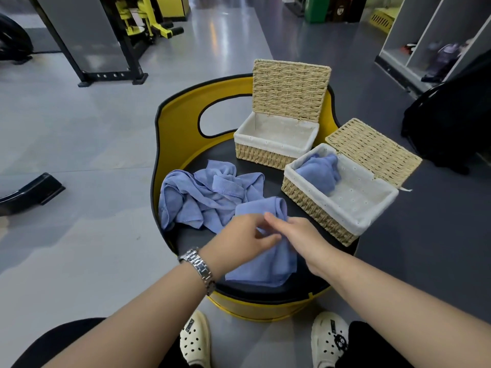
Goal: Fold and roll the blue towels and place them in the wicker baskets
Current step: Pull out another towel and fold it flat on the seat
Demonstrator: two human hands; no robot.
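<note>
A folded blue towel (268, 264) lies on the near part of the black round seat (300, 282). My left hand (239, 240), with a metal watch on its wrist, and my right hand (297, 235) both pinch the towel at its middle, fingers meeting. A heap of loose blue towels (204, 195) lies on the left of the seat. The near wicker basket (313, 205), lid open, holds one rolled blue towel (318, 171) at its far end. The far wicker basket (263, 152), lid upright, has nothing inside its white lining.
The seat has a yellow curved backrest (175, 123) with a cut-out handle. Grey floor lies all round. Gym equipment (106, 49) stands at the back left, a black bag (451, 115) and shelves at the right. My feet in white clogs (195, 338) are below the seat.
</note>
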